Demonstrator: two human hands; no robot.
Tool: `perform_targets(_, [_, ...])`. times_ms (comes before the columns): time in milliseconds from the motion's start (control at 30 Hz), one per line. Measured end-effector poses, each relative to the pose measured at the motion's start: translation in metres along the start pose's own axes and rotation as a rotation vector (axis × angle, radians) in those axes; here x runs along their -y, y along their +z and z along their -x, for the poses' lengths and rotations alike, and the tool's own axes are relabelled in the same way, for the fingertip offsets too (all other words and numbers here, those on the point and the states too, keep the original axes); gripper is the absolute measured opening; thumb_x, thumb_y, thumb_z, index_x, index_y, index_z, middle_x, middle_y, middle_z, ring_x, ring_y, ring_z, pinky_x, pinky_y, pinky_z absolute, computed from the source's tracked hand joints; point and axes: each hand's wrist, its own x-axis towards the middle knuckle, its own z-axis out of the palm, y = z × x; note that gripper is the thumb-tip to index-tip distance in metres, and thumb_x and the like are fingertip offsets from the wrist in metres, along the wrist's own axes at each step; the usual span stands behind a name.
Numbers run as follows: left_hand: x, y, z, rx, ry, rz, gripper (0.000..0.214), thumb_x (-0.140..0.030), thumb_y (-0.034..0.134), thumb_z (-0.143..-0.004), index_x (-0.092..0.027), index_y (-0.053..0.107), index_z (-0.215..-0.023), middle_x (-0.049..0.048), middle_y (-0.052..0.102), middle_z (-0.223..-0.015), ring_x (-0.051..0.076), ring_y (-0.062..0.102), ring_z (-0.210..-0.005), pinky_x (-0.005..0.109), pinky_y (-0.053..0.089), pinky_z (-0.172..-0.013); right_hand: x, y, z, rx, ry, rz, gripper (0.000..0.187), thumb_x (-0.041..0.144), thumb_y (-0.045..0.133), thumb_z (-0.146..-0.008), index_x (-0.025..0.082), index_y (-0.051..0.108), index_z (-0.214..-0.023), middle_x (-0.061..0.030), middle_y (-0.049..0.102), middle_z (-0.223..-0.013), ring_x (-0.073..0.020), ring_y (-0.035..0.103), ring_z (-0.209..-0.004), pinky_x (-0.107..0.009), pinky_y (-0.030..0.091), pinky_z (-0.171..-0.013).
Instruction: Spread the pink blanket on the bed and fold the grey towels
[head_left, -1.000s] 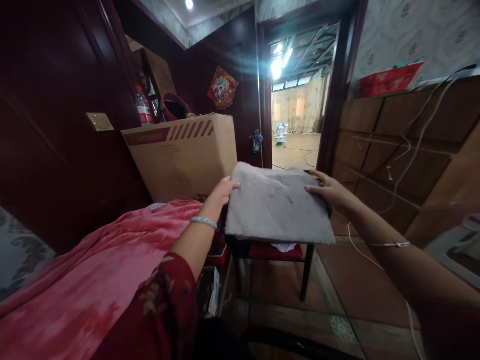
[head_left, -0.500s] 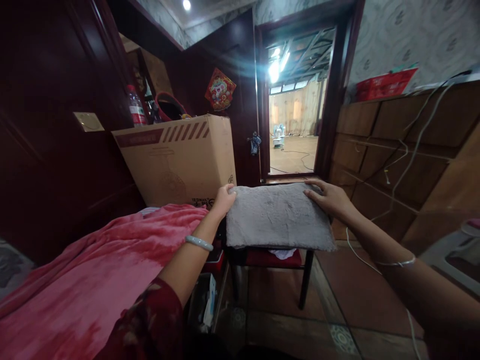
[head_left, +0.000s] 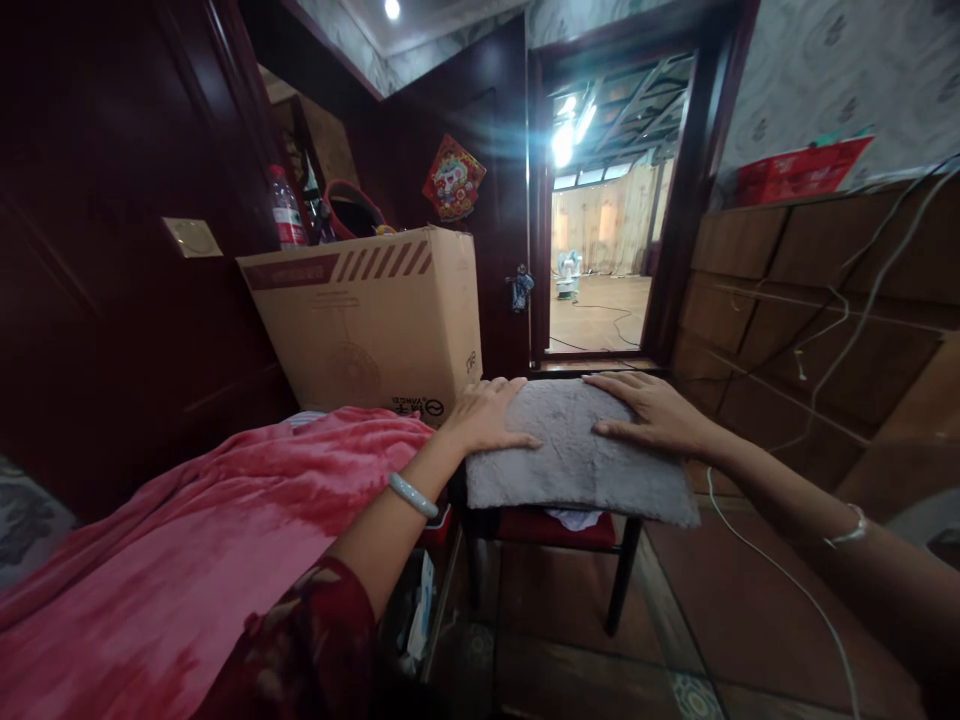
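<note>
A grey plush pad (head_left: 577, 462) lies flat on a low stool with a red seat (head_left: 551, 530) and black legs. My left hand (head_left: 487, 417) rests palm down on the pad's left part, fingers spread. My right hand (head_left: 649, 412) presses flat on its right part, with the fingers pointing inward. Neither hand grips the pad. A white bangle circles my left wrist, and a thin band sits on my right forearm. The pad hides most of the red seat; a bit of white cloth shows beneath its front edge.
A pink blanket (head_left: 225, 500) lies to the left, against a large cardboard box (head_left: 367, 320). A white cable (head_left: 787, 580) crosses the tiled floor to the right. Wooden panels (head_left: 810, 300) line the right wall. A doorway (head_left: 600, 200) stands ahead.
The pad has gone from tilted, far edge raised, to lying flat on the stool. Both hands have moved from its side edges inward onto its top.
</note>
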Motion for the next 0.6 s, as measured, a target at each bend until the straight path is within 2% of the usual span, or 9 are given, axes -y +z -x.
perform_targets(100, [0.001,0.007,0.003,-0.055,0.028,-0.022,0.098,-0.075,0.071,-0.070,-0.022,0.043,-0.148,0.0123,0.060,-0.137,0.032,0.056,-0.125,0.046,0.041,-0.109,-0.002,0.004,0.004,-0.049,0.009,-0.002,0.079,0.077,0.043,-0.089,0.021,0.053,-0.145,-0.0140,0.060,-0.137,-0.0348,0.057,-0.122,-0.054,0.046,-0.101])
perform_targets(233, [0.002,0.010,0.003,-0.085,0.045,-0.048,0.095,-0.077,0.068,-0.072,-0.022,0.046,-0.146,0.0116,0.063,-0.130,0.031,0.058,-0.118,0.046,0.043,-0.105,0.001,0.005,0.007,-0.055,0.000,0.021,0.078,0.076,0.042,-0.090,0.021,0.053,-0.143,-0.0139,0.061,-0.136,-0.0347,0.058,-0.121,-0.054,0.047,-0.100])
perform_targets(300, [-0.001,0.011,0.006,-0.091,0.046,-0.067,0.093,-0.077,0.065,-0.074,-0.022,0.045,-0.147,0.0123,0.062,-0.130,0.031,0.058,-0.118,0.046,0.042,-0.105,0.003,0.004,0.009,-0.051,-0.004,0.024,0.079,0.076,0.040,-0.089,0.020,0.053,-0.143,-0.0150,0.061,-0.136,-0.0350,0.058,-0.121,-0.053,0.047,-0.101])
perform_targets(367, [-0.007,0.015,0.013,-0.126,0.053,-0.119,0.091,-0.075,0.062,-0.079,-0.020,0.043,-0.149,0.0151,0.057,-0.137,0.033,0.053,-0.127,0.049,0.038,-0.110,0.004,0.003,0.011,-0.045,-0.002,0.019,0.080,0.076,0.038,-0.089,0.019,0.054,-0.143,-0.0165,0.059,-0.137,-0.0355,0.057,-0.123,-0.051,0.047,-0.103])
perform_targets(467, [-0.021,0.024,0.037,-0.182,0.081,-0.242,0.074,-0.056,0.056,-0.093,-0.018,0.038,-0.153,0.0193,0.041,-0.155,0.035,0.037,-0.143,0.055,0.028,-0.117,0.000,0.006,0.011,-0.036,0.036,0.022,0.086,0.081,0.036,-0.085,0.019,0.055,-0.142,-0.0173,0.060,-0.137,-0.0370,0.057,-0.122,-0.053,0.047,-0.103])
perform_targets(533, [-0.031,0.032,0.063,-0.171,0.111,-0.288,0.059,-0.038,0.053,-0.097,-0.021,0.041,-0.153,0.0169,0.033,-0.161,0.034,0.030,-0.148,0.057,0.025,-0.119,-0.008,0.013,0.010,-0.035,0.059,0.041,0.091,0.085,0.035,-0.081,0.021,0.054,-0.143,-0.0169,0.062,-0.134,-0.0377,0.059,-0.119,-0.054,0.048,-0.102])
perform_targets(600, [-0.039,0.038,0.096,-0.128,0.146,-0.281,0.051,-0.027,0.051,-0.097,-0.023,0.049,-0.148,0.0134,0.032,-0.163,0.033,0.028,-0.150,0.057,0.025,-0.119,-0.021,0.022,0.010,-0.043,0.055,0.089,0.091,0.086,0.034,-0.080,0.023,0.053,-0.144,-0.0162,0.062,-0.134,-0.0367,0.060,-0.119,-0.053,0.048,-0.103])
